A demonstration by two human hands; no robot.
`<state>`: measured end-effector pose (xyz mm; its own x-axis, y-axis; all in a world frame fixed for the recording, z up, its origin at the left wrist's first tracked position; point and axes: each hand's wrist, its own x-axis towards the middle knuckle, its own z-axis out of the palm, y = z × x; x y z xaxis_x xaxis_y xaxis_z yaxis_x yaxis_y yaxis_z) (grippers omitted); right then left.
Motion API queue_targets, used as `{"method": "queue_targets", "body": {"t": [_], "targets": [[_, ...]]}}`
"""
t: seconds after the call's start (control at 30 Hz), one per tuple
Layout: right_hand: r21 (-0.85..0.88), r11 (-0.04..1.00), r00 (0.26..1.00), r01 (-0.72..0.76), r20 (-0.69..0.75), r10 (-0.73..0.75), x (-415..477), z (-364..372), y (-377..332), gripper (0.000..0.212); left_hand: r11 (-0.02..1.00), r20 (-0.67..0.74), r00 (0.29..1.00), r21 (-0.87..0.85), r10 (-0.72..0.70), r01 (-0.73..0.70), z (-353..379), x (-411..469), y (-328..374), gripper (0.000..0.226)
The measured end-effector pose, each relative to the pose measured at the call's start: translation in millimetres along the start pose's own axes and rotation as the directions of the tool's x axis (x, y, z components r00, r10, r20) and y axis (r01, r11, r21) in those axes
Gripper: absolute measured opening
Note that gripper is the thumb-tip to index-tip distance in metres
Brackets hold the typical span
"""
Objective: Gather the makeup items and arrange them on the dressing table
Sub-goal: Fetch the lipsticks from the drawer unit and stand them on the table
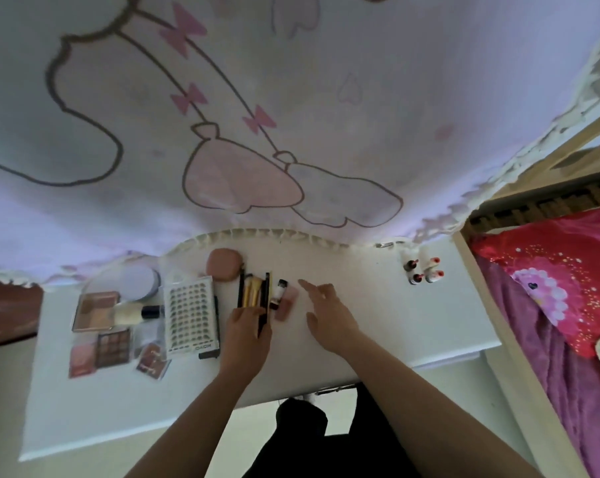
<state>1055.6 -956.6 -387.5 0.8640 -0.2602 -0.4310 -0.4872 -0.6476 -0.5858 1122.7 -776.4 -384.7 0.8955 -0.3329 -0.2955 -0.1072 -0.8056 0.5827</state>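
On the white dressing table (378,322), my left hand (247,331) holds the near ends of a bunch of makeup brushes and pencils (253,291) that lie on the top. My right hand (326,312) hovers just right of them, fingers spread and straight, index finger pointing toward the far edge. Between the hands lie a small dark-capped bottle (280,288) and a pink tube (286,305). A pink compact (224,267) sits behind the brushes. To the left lie a white lash tray (191,313), eyeshadow palettes (100,339), a round white jar (138,282) and a foundation bottle (136,313).
Several small white nail-polish bottles with red tops (424,270) stand at the table's far right. A printed curtain (257,132) hangs over the back edge. A bed with a red pillow (550,281) and purple blanket stands to the right behind a wooden frame (491,322).
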Motion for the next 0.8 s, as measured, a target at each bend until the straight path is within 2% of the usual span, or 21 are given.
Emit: {"method": "queue_targets", "body": {"t": [0.07,0.13,0.27,0.33,0.43,0.6,0.7,0.8], "targets": [[-0.111,0.989,0.994,0.098,0.052,-0.092,7.7,6.7,-12.0,0.070,0.999,0.022,0.999,-0.007,-0.042,0.042,-6.0,-2.1,-11.4,0.031],[-0.233,0.962,0.988,0.142,0.095,-0.122,12.3,10.9,-15.3,0.065,0.996,0.057,0.995,-0.008,-0.087,0.087,-8.8,-2.8,-20.7,0.035],[-0.332,0.941,0.997,0.064,0.054,-0.049,12.6,10.7,-6.3,0.027,0.992,0.066,0.990,-0.024,-0.121,0.123,-7.3,-5.2,-26.9,0.037],[-0.300,0.953,0.998,0.036,0.053,-0.021,9.4,9.9,4.7,0.028,0.991,0.002,0.991,-0.024,-0.133,0.133,-3.1,-5.1,-24.4,0.033],[-0.130,0.991,0.998,0.004,0.068,0.005,1.1,1.5,16.0,0.031,0.987,-0.079,0.986,-0.070,-0.148,0.143,2.6,-0.9,-10.5,0.023],[0.258,0.965,0.998,-0.053,0.051,0.041,-17.1,-24.9,9.5,0.023,0.957,0.068,0.996,-0.280,-0.061,0.078,6.9,10.4,37.6,0.025],[0.479,0.873,0.995,-0.095,0.066,0.072,-25.0,-41.3,-0.5,0.024,0.924,0.148,0.989,-0.377,-0.001,0.057,10.7,15.2,63.3,0.035],[0.713,0.673,0.976,-0.195,0.074,0.205,-32.7,-57.0,-11.6,0.033,0.922,0.187,0.981,-0.386,0.059,0.018,10.1,16.3,88.0,0.036]]}}
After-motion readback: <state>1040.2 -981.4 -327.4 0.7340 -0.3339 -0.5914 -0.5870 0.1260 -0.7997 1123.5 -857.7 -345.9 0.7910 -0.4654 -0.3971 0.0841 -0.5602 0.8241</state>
